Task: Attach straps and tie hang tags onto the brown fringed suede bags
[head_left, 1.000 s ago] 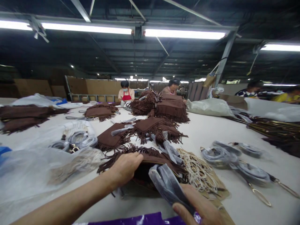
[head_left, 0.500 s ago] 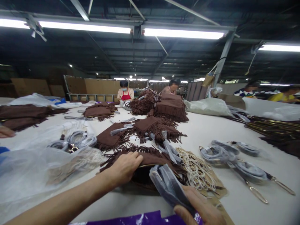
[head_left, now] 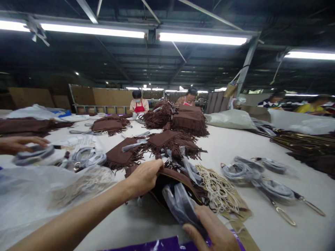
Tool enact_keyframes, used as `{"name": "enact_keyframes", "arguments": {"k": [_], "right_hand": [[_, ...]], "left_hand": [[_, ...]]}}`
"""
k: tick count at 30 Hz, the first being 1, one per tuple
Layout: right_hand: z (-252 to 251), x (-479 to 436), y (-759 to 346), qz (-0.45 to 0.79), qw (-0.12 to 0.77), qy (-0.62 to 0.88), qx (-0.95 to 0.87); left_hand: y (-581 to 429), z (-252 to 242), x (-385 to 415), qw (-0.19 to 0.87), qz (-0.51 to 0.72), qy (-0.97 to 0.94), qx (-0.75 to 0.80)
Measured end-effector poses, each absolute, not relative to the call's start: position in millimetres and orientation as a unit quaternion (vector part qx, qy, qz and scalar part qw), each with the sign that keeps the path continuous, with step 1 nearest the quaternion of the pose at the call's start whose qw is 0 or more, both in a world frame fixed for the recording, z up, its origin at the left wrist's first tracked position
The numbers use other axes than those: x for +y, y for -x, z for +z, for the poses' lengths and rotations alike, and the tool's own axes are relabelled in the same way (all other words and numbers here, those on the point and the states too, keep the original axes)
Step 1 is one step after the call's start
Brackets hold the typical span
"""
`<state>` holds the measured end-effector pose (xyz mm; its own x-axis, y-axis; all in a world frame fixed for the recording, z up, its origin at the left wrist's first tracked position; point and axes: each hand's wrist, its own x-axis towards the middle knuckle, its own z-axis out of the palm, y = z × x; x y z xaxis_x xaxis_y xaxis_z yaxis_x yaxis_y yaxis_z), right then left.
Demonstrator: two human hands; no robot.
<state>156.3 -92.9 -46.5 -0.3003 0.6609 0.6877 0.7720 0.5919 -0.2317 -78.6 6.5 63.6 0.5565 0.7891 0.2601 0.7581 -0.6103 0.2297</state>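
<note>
My left hand (head_left: pixel 147 177) pinches the zippered edge of a brown fringed bag (head_left: pixel 172 173) and holds its mouth open. In my right hand (head_left: pixel 213 228) is a bundled strap wrapped in clear plastic (head_left: pixel 180 204). The strap's front end lies inside the bag's mouth, and its rear end is in my fingers. Just right of the bag, white looped cords (head_left: pixel 218 190) lie on brown paper. A purple plastic sheet (head_left: pixel 157 244) shows at the near table edge, partly under my right hand.
Wrapped coiled straps (head_left: pixel 276 188) with metal clips lie at right. More fringed bags (head_left: pixel 163 138) stand ahead. At left, another person's hand (head_left: pixel 26 143) is at a coiled strap (head_left: pixel 35 154), behind a clear plastic sheet (head_left: pixel 23 195). Co-workers (head_left: pixel 139 104) are across the table.
My left hand has raised the bag's edge, and its mouth gapes wider. My right hand has moved the wrapped strap left into the opening. Another person's hand has reached in from the left with a coiled strap.
</note>
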Motion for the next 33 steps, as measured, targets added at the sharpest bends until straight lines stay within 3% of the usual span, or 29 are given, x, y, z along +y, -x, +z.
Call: {"name": "enact_keyframes", "arguments": {"k": [5,11,17,21,24,28,33], "right_hand": [[-52,-73,-112,-0.035,0.374,0.501,-0.779],[-61,-37,-85,0.124,0.413,0.460,-0.776],[-46,-19,-70,0.134,0.330,0.494,-0.793],[-30,-18,-67,0.095,0.270,0.487,-0.825],[-24,-21,-75,0.072,0.258,0.500,-0.823],[-27,-29,-83,0.047,0.225,0.531,-0.816],[-45,-55,-86,0.111,0.322,0.472,-0.813]], "left_hand": [[70,60,-6,0.181,0.198,-0.874,0.406],[70,57,-6,0.234,0.224,-0.851,0.414],[78,41,10,0.351,0.277,-0.791,0.419],[84,35,14,0.374,0.283,-0.770,0.433],[93,37,8,0.360,0.275,-0.777,0.438],[109,47,-14,0.253,0.192,-0.835,0.449],[136,59,-55,0.133,0.023,-0.829,0.543]]}}
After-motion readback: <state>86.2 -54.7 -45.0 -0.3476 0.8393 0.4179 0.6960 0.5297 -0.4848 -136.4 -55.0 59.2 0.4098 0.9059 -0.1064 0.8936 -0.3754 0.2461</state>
